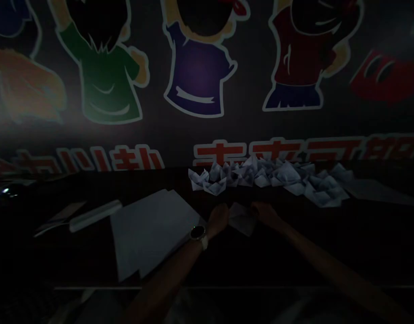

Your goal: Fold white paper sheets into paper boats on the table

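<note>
The left hand and the right hand meet over the desk, each half closed on one side of a folded sheet of paper, the one item held; the dim light hides the fingers, so exactly how they pinch it cannot be told. The sheet sits directly in front of the person, where both forearms converge and the two hands can work on it together. One watch circles the left wrist. Just beside the left hand lies a stack of white paper, its offset edges showing at least two sheets, though the full count is hidden; its position seems to keep it within easy reach. Along the far edge of the desk, well beyond the hands and out of their way, runs a crowded row of folded paper boats. They overlap too much for an exact count, but there are well over a dozen. Farther left lie one white tube and one dark flat strip. Behind the desk, a mural shows cartoon figures above red lettering.
</note>
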Available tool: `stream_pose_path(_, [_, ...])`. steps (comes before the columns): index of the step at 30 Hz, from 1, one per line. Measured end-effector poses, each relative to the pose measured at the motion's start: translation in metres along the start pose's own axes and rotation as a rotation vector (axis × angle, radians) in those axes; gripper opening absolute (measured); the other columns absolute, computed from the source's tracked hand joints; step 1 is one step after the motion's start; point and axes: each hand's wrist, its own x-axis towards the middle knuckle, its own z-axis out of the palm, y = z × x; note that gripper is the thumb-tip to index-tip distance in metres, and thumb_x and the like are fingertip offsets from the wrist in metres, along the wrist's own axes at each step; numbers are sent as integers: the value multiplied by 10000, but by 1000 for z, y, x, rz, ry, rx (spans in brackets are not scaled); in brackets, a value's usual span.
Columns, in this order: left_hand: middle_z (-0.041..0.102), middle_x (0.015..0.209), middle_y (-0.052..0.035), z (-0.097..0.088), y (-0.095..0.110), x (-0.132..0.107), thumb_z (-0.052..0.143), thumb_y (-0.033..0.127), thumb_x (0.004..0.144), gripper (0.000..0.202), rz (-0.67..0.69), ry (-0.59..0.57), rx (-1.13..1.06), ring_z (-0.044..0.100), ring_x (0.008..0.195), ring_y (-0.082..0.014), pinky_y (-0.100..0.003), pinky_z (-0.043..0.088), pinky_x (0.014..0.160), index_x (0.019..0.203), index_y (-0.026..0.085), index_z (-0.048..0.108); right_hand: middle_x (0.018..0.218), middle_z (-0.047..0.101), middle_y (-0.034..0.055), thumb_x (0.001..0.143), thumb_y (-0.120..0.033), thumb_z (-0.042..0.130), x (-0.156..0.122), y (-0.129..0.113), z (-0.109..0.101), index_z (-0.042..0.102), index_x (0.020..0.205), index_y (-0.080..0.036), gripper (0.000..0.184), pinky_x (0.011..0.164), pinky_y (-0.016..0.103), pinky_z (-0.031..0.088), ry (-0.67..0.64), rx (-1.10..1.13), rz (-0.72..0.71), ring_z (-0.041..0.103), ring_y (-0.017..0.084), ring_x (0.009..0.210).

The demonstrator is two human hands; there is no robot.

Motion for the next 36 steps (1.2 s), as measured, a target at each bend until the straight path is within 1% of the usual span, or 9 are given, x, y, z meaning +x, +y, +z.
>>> stream_pose_path(7, [557, 1118, -168, -6, 6, 0, 349, 113, 852, 267, -7, -76, 130, 498, 1104, -264, -399, 402, 921, 1068, 79, 501, 914, 685, 90, 880, -427, 403, 0, -6, -5, 618, 866, -176, 330, 684, 287, 379, -27, -115, 89, 623, 220, 851])
stream_pose_path(12, [531, 1148, -134, -14, 16, -3, 326, 58, 836, 338, -5, -78, 216, 501, 1066, -224, -361, 409, 882, 1143, 117, 455, 951, 683, 98, 882, -423, 400, 3, -6, -4, 625, 900, -174, 337, 711, 300, 378, -36, -122, 100, 615, 229, 894])
stream_pose_path(15, [544, 1105, -92, -15, 22, -5, 335, 153, 877, 272, 7, -25, 176, 513, 1011, -213, -360, 398, 874, 1105, 167, 482, 962, 682, 99, 876, -395, 418, 2, -4, 0, 629, 900, -180, 302, 733, 315, 377, -23, -120, 84, 613, 237, 909])
stream_pose_path(18, [550, 1092, -83, -15, 27, -3, 388, 314, 885, 257, -77, 64, 72, 504, 1023, -230, -369, 384, 876, 1069, 177, 505, 952, 680, 96, 877, -356, 420, 1, 0, 7, 630, 903, -179, 275, 756, 322, 377, 27, -103, 60, 609, 233, 908])
stream_pose_path(23, [557, 1102, -106, -14, 22, 6, 664, 399, 687, 575, -238, 7, -156, 518, 1028, -251, -369, 391, 861, 1152, 153, 433, 945, 664, 82, 855, -386, 457, 3, 6, 14, 627, 905, -172, 277, 783, 336, 394, 129, 86, -53, 593, 223, 897])
stream_pose_path(26, [554, 1116, -104, -13, 13, 8, 713, 361, 629, 569, -186, 6, -210, 519, 1036, -252, -368, 396, 863, 1103, 162, 469, 912, 652, 74, 779, -390, 578, 4, 3, 10, 642, 852, -177, 233, 775, 335, 405, 125, 214, -262, 579, 221, 871])
stream_pose_path(29, [573, 1112, -84, -10, 7, 6, 691, 333, 658, 480, -33, 6, -225, 519, 1045, -245, -368, 386, 898, 1077, 175, 521, 851, 640, 71, 767, -332, 606, 2, -2, 7, 660, 773, -183, 159, 786, 348, 401, 133, 219, -375, 565, 225, 864])
stream_pose_path(31, [595, 1103, -61, -8, 5, 4, 662, 283, 693, 397, 30, -18, -247, 531, 1037, -229, -353, 385, 912, 1066, 194, 556, 858, 638, 70, 785, -300, 585, 1, -3, 8, 670, 763, -192, 139, 791, 344, 407, 122, 246, -408, 563, 221, 881])
stream_pose_path(36, [632, 1035, -44, -2, 1, 2, 582, 191, 741, 252, 28, -26, -226, 559, 983, -215, -339, 404, 898, 992, 186, 612, 901, 648, 71, 809, -290, 551, -2, -2, 13, 685, 792, -197, 164, 776, 319, 435, 90, 329, -394, 586, 208, 876])
